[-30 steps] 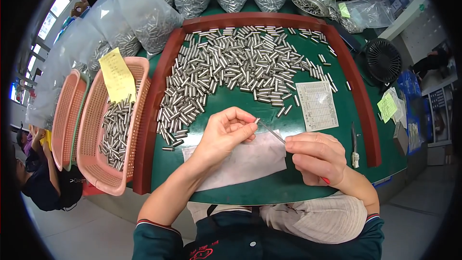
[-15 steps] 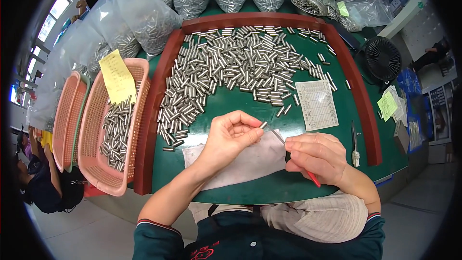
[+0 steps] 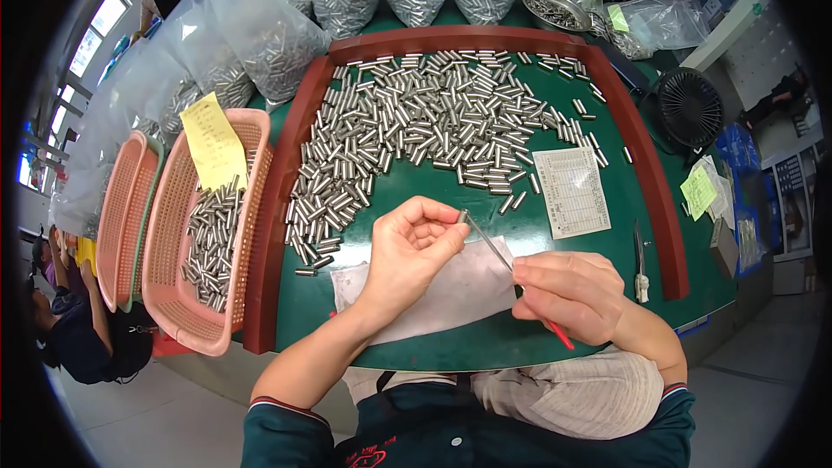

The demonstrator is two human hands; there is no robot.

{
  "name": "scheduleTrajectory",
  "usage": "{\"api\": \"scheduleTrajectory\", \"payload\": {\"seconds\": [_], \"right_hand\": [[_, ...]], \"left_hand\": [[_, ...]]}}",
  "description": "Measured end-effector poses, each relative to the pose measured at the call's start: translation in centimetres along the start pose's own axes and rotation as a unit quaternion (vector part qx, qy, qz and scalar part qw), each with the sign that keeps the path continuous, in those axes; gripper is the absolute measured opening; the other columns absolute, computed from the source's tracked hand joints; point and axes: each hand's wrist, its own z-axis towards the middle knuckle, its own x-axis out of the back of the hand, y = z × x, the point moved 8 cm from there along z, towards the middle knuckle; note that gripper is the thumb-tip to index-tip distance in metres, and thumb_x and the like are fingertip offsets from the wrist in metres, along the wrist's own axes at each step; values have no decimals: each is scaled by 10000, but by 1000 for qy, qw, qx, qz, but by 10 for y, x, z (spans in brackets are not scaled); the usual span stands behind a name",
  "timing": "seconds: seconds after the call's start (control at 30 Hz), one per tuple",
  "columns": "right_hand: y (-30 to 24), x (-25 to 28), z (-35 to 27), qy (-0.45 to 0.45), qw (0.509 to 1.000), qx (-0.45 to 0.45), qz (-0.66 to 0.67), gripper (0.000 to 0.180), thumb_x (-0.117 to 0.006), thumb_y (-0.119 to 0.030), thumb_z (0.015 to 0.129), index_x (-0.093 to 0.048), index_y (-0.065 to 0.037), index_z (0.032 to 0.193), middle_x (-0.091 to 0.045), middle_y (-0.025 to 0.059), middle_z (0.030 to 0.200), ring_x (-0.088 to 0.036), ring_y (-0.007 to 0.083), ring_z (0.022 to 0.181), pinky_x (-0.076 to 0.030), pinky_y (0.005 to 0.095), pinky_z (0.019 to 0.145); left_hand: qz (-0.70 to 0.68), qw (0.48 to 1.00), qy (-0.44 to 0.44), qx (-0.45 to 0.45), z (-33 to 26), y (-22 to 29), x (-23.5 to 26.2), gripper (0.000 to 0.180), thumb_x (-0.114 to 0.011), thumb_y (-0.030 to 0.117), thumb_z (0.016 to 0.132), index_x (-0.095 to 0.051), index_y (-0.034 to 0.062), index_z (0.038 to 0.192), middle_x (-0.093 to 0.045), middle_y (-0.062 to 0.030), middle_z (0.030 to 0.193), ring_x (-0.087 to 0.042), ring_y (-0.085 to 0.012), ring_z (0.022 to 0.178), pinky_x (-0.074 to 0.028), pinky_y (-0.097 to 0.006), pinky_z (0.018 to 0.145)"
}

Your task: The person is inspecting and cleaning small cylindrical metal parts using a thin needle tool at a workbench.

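Observation:
Between thumb and forefinger, my left hand (image 3: 406, 247) pinches a short steel cylinder (image 3: 464, 217). My right hand (image 3: 572, 293) grips a slim metal tool (image 3: 490, 245) with a red handle (image 3: 559, 334); it looks like a needle file. The shaft slants up to the left, its tip at the cylinder's end; whether it goes inside is too small to tell. Beneath both hands lies a stained pale cloth (image 3: 451, 295). Farther off, a large pile of similar steel cylinders (image 3: 425, 113) spreads over the green tabletop (image 3: 416, 195).
Dark red rails (image 3: 646, 173) border the work area. Pink baskets (image 3: 160, 295) stand at left, one holding cylinders and a yellow note (image 3: 214, 143). Bags of cylinders (image 3: 347, 0) line the back. A printed card (image 3: 572, 192), tweezers (image 3: 640, 260) and a black fan (image 3: 689, 108) are at right.
My left hand has shifted slightly left with the cylinder, which is tilted differently. More of the tool's shaft shows between my hands, and its red handle has tipped lower.

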Motion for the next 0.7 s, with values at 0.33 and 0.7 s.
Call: {"api": "scheduleTrajectory", "payload": {"seconds": [0.33, 0.7], "right_hand": [[-2, 6, -3, 16, 999, 22, -26, 274, -736, -63, 649, -571, 41, 842, -610, 191, 887, -647, 269, 730, -570, 324, 605], [2, 3, -4, 16, 1000, 13, -20, 278, -736, -62, 622, -582, 32, 833, -610, 174, 883, -647, 267, 745, -569, 326, 619]], "left_hand": [[-145, 978, -57, 142, 0, -11, -8, 181, -523, 128, 890, -567, -19, 987, -623, -77, 828, -599, -123, 708, -498, -250, 674], [-211, 951, -112, 197, -2, -16, -18, 204, -501, 148, 898, -567, -19, 996, -573, -46, 777, -525, -110, 689, -458, -240, 670]]}}
